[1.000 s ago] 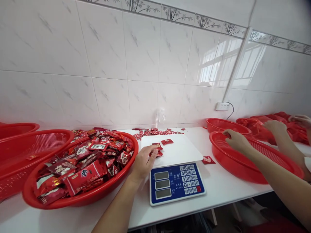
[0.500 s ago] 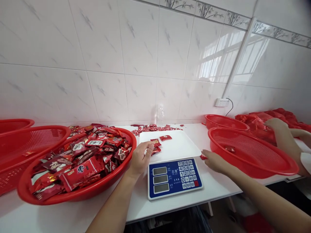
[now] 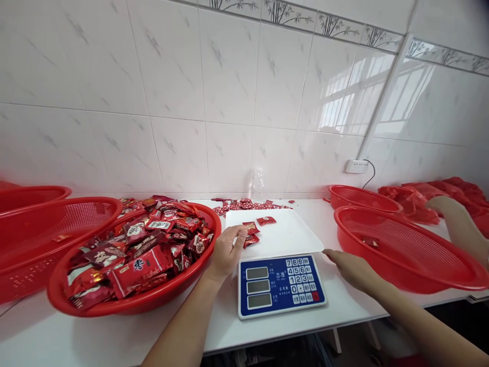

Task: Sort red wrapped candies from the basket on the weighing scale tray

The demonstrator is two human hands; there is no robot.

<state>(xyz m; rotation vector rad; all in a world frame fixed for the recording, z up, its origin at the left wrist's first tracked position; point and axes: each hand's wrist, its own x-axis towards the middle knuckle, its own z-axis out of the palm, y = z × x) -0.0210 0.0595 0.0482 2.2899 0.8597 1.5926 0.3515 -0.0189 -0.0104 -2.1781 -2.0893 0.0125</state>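
My left hand (image 3: 226, 251) rests on the left edge of the white scale tray (image 3: 290, 239), fingers loosely stretched, fingertips at two small red candy packets (image 3: 250, 234). A third packet (image 3: 266, 220) lies farther back on the tray. The scale's blue keypad panel (image 3: 281, 285) faces me. My right hand (image 3: 351, 268) lies flat, palm down, on the table just right of the scale, between it and a red mesh basket (image 3: 420, 270). A large red basket (image 3: 153, 300) heaped with red candy packets (image 3: 141, 250) sits against my left wrist.
One packet (image 3: 370, 242) lies in the right basket; a second red basket (image 3: 362, 199) stands behind it. More red baskets (image 3: 49, 229) sit at far left. Loose packets (image 3: 248, 205) line the tiled wall. Another person's arm (image 3: 458, 224) reaches toward red bags (image 3: 416, 201) at far right.
My right hand left the right basket's rim and came down onto the table beside the scale, covering the loose red packet there. My left hand stayed at the tray's edge.
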